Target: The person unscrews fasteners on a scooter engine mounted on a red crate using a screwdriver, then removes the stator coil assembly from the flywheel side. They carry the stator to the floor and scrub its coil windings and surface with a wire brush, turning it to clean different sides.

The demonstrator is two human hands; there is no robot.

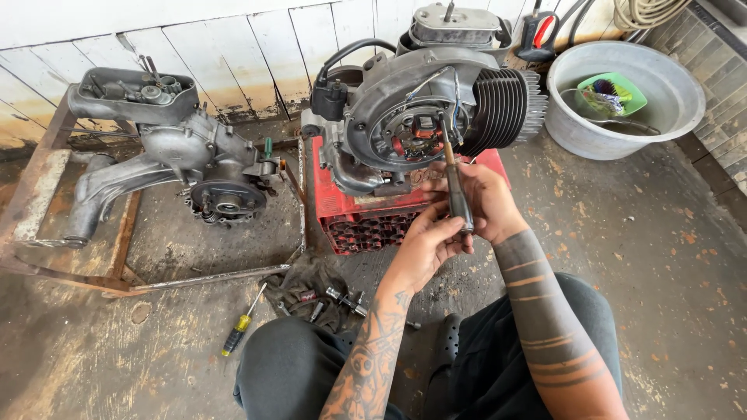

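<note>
Screwdriver (454, 183) is the thing both hands are on: a long tool with a dark grey handle and a thin shaft. Its long axis runs nearly straight up the picture, away from the person, tilted a little to the left at the top. The tip sits inside the round open side of the engine (424, 105), among the copper coils and wires there, while the butt of the handle lies low, just in front of the red crate (366, 214) that carries the engine.

The right hand (486, 198) is closed round the handle from the right side and is the nearer of the two to the engine. The left hand (428, 241) comes up from below, fingers curled, with its fingertips pinching the bottom end of the handle. So the tool lies between the hands and points forward from both.

Just what the tip meets cannot be made out; it is small and lost among the wires. The right palm is turned away, so how tight its hold is stays unclear. A second engine (183, 155) lies well apart to the left on a rusty frame (47, 167), and a yellow-handled screwdriver (241, 323) lies on the floor near the left knee.
</note>
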